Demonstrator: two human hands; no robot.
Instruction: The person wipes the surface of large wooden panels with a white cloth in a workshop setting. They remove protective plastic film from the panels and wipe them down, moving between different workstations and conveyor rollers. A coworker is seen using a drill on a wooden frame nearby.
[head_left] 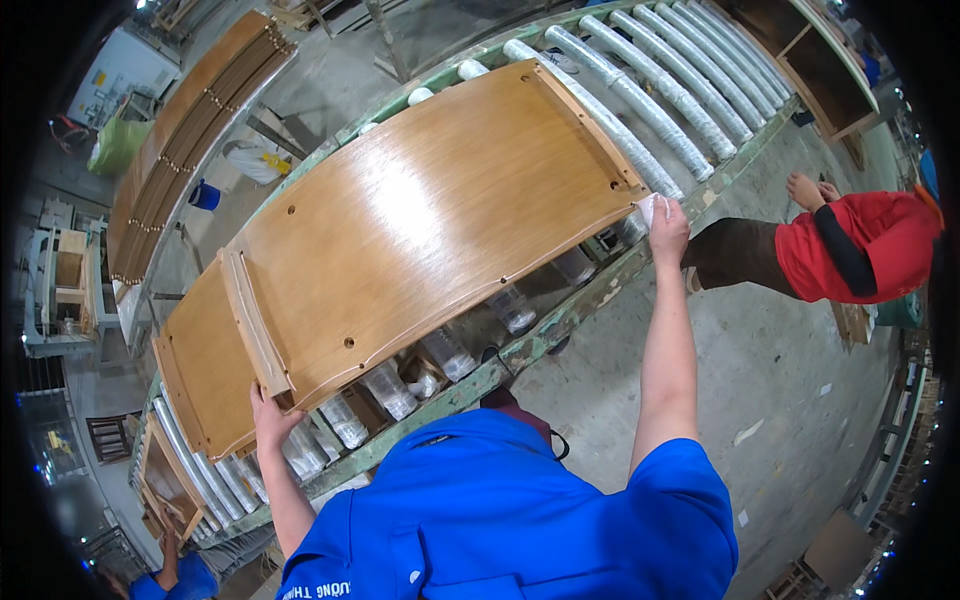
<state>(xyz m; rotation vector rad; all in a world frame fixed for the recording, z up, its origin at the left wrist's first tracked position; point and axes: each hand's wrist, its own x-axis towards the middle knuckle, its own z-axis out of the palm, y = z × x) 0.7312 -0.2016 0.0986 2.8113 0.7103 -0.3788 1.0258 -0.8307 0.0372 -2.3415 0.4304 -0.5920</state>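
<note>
A large brown wooden panel (pixel 430 190) lies across the roller conveyor, with a wooden strip along its right end and drilled holes near its edges. A crosspiece (pixel 255 322) stands near its left part, and a further brown panel section (pixel 200 365) extends beyond it. My left hand (pixel 274 418) grips the near edge by the crosspiece's lower end, fingers on the wood. My right hand (pixel 669 235) is closed on a small white cloth (pixel 648 208) at the panel's near right corner. A thin pale line or cord runs along the near edge.
Plastic-wrapped rollers (pixel 640 90) continue to the right on a green frame (pixel 560 320). A person in a red top (pixel 850 245) stands at the right; another in blue (pixel 180 580) is at lower left. Stacked curved-looking panels (pixel 190 150) and a blue bucket (pixel 204 195) lie beyond the conveyor.
</note>
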